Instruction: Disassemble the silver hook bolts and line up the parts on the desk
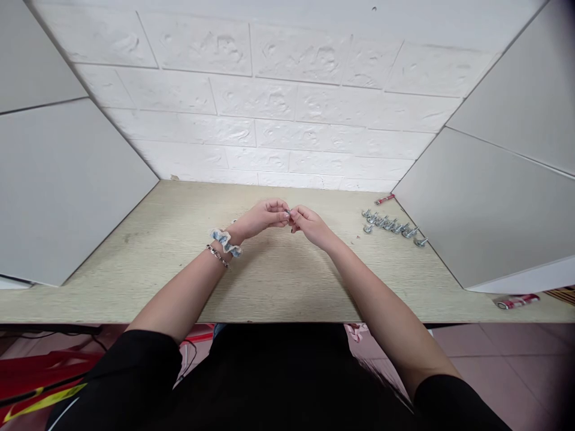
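Both hands meet above the middle of the table, fingertips facing each other.

1. Left hand: fingers curled inward, thumb and fingertips pinched together on a small metal part. The hand is almost fully closed.
2. Right hand: fingers bent, tips closed on the same small metal part from the 3 o'clock side. The hand is almost fully closed.
3. Small metal part: held between the two sets of fingertips, clear of the table surface, at the table's centre. It is too small to tell its exact shape.

Items on the left wrist: a blue and white scrunchie, with a chain bracelet just beside it toward the elbow.

Items about the hands:
- A row of bolts lies on the table at 3 o'clock from the hands, well apart from them, close to the right side panel.
- A red pen lies at 2 o'clock from the hands, near the far end of the bolt row, close to the white brick wall.
- A red and white object lies at 4 o'clock, near the front edge of the table.
- A grey left side panel stands at 9 o'clock.
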Demonstrator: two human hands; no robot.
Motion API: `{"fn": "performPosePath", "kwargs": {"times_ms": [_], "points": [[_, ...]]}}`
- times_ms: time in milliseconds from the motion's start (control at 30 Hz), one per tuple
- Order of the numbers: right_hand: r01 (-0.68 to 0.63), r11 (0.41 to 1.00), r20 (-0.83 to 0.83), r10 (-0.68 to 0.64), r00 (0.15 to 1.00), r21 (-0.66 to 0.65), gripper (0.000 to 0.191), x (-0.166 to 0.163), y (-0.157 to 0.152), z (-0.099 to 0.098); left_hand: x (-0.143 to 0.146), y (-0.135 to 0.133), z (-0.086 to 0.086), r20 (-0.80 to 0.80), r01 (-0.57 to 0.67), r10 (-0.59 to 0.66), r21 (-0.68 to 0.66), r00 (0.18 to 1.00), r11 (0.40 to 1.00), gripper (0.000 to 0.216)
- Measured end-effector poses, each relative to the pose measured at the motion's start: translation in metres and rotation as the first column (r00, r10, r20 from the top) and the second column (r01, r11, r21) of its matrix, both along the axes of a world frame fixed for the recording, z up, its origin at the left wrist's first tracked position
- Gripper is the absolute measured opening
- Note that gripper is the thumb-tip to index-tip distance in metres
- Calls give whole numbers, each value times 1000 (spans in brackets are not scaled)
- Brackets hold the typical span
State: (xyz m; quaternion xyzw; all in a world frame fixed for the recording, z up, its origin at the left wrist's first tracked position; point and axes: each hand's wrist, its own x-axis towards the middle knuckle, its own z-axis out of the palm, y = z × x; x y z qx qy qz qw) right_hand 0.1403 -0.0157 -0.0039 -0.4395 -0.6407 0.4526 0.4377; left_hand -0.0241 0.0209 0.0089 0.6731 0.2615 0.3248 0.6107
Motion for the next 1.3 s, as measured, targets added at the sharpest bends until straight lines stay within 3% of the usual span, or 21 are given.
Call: {"fn": "performPosePath", "kwargs": {"times_ms": [200, 300, 400, 467, 600, 700, 833, 933, 1067, 1167, 1200, 1300], "points": [[11, 998, -57, -7, 998, 65, 19, 0, -1, 0, -1, 2, -5, 58, -40, 48, -125, 997, 991, 21], [58, 993, -33, -55, 998, 102, 18, 2, 1, -2, 0, 4, -8, 62, -73, 82, -146, 995, 987, 21], [134, 988, -39, -131, 991, 77, 20, 3, 1, -1, 0, 3, -7, 44, -102, 109, -142, 993, 985, 20], [175, 984, -33, -174, 984, 24, 9, 3, 0, 2, 1, 2, -6, 34, -106, 112, -150, 993, 983, 21], [162, 984, 100, -154, 983, -73, 45, 2, -3, 3, 3, 0, -4, 32, -63, 70, -185, 997, 981, 25], [138, 987, 155, -125, 980, -78, 53, 2, -3, 0, 4, 0, -6, 18, -35, 38, -145, 999, 989, 25], [98, 994, 85, -94, 992, -44, 40, 0, -1, -3, 4, 1, -8, 46, -32, 37, -107, 998, 994, 25], [102, 994, 0, -102, 995, -28, 12, -2, 0, -2, 4, 2, -8, 53, -47, 54, -122, 997, 991, 25], [185, 982, -98, -188, 977, -37, 20, -1, 0, 1, 3, 2, -8, 21, -98, 101, -113, 995, 989, 27], [228, 970, -57, -233, 971, -79, 9, 1, 0, 2, 3, 2, -8, -17, -112, 111, -52, 994, 992, 27], [230, 969, -21, -233, 972, -89, 9, 2, 0, 2, 3, 2, -8, -33, -118, 117, -31, 993, 993, 27], [203, 974, 94, -194, 976, -99, 42, 3, -1, 2, 4, 2, -8, -75, -131, 132, 19, 988, 991, 26]]}}
